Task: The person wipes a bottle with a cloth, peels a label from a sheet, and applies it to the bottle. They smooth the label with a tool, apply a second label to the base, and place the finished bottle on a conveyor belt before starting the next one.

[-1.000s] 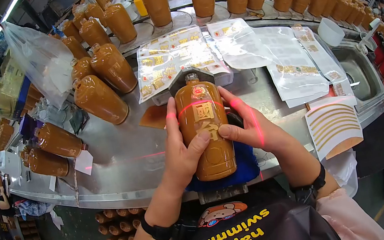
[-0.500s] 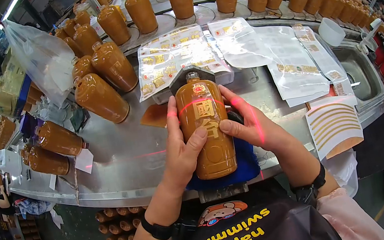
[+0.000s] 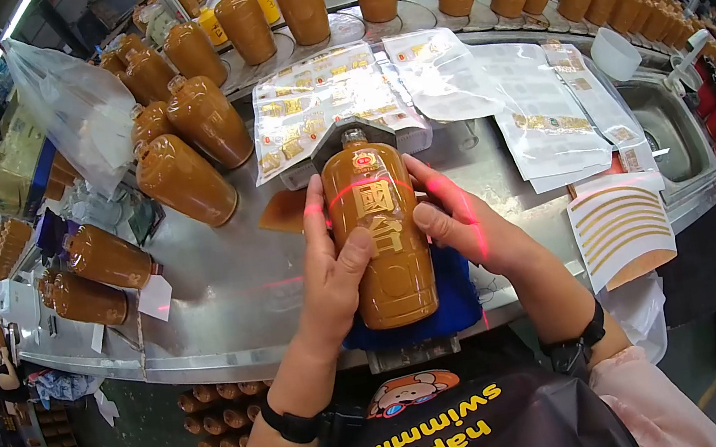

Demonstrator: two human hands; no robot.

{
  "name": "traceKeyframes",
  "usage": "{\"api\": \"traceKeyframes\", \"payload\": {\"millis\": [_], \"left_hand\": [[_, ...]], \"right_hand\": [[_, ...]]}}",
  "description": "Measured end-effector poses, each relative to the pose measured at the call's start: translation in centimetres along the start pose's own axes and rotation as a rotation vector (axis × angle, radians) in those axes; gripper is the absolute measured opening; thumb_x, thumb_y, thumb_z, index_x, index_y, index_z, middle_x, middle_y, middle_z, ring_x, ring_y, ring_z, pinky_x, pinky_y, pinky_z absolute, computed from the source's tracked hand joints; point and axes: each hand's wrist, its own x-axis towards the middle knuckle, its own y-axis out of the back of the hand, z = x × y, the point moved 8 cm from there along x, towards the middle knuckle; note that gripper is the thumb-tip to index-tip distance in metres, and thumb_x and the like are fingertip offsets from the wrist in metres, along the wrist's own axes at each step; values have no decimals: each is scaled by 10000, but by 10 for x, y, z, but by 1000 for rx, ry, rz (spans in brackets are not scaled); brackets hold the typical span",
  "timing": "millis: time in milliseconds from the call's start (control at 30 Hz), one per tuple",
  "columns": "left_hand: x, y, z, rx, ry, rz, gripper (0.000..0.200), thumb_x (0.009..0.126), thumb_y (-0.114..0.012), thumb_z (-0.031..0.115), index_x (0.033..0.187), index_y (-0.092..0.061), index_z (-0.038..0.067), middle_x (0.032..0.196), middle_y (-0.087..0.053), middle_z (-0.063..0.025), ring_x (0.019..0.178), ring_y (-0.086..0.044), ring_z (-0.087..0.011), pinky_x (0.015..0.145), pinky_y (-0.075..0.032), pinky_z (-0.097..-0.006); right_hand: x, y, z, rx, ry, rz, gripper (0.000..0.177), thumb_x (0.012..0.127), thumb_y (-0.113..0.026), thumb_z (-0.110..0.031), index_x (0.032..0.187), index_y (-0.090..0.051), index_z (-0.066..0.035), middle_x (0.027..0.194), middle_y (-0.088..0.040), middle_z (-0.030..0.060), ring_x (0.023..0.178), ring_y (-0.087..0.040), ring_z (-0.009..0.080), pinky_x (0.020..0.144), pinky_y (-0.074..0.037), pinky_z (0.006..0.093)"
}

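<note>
A glossy brown bottle (image 3: 398,285) lies on its back in the middle of the bench, its neck pointing away from me. Gold characters and a small red-and-gold emblem run down its front. My left hand (image 3: 333,260) grips its left side, thumb on the front beside the lower character. On the right side, my right hand (image 3: 463,225) is wrapped around it, thumb near the edge. A blue cloth (image 3: 458,301) lies under the bottle, and a dark angled rest (image 3: 329,146) frames its neck. A red laser line crosses bottle and hands.
Sticker sheets (image 3: 302,106) lie behind the bottle, with more sheets (image 3: 547,119) and a card of gold strips (image 3: 623,228) to the right. Several brown bottles (image 3: 188,183) stand at left; others ride a curved conveyor (image 3: 346,27). A sink (image 3: 676,131) is far right.
Both thumbs have slid outward on the bottle's front, uncovering more of the lower gold character. Along the conveyor, the bottles have shifted left.
</note>
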Motion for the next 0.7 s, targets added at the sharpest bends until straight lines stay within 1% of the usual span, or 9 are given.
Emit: {"api": "traceKeyframes", "payload": {"millis": [100, 200, 300, 400, 500, 700], "left_hand": [[0, -2, 1, 46, -8, 5, 848, 968, -583, 221, 1546, -8, -14, 1501, -310, -193, 1344, -393, -232, 1103, -347, -349], [-1, -3, 2, 33, -3, -8, 848, 964, -584, 209, 1545, -9, -20, 1504, -303, -193, 1347, -388, -232, 1102, -349, -346], [-1, -1, 2, 54, -20, -9, 846, 963, -583, 203, 1544, -11, -23, 1506, -298, -193, 1350, -383, -232, 1101, -350, -344], [-1, -2, 3, 53, -14, -3, 838, 967, -576, 202, 1544, -12, -25, 1508, -295, -193, 1352, -378, -229, 1102, -347, -341], [1, -1, 1, 67, -20, 4, 830, 973, -569, 207, 1543, -13, -28, 1509, -293, -192, 1352, -377, -225, 1107, -338, -339], [0, 0, 0, 13, -13, -20, 803, 993, -543, 220, 1544, -13, -24, 1512, -300, -184, 1356, -373, -218, 1116, -322, -337]], "right_hand": [[3, 1, 0, -106, 160, -16, 882, 941, -654, -371, 1525, -151, 59, 1502, -356, 232, 1394, -349, 286, 1146, -283, 395], [3, 0, -1, -123, 166, -17, 892, 935, -665, -368, 1523, -151, 64, 1508, -348, 233, 1400, -340, 288, 1150, -276, 400], [3, 0, 2, -149, 184, -18, 906, 920, -654, -429, 1540, -166, 16, 1504, -363, 202, 1384, -365, 283, 1150, -266, 404], [3, 1, 2, -181, 185, -14, 898, 925, -650, -420, 1539, -163, 20, 1507, -359, 204, 1388, -359, 283, 1153, -262, 399], [3, -1, -3, -138, 216, -10, 913, 929, -663, -400, 1520, -149, 70, 1497, -359, 249, 1399, -348, 299, 1149, -282, 411], [3, 3, 5, -195, 188, -10, 863, 959, -618, -396, 1525, -151, 58, 1490, -372, 231, 1370, -388, 292, 1124, -323, 403]]}}
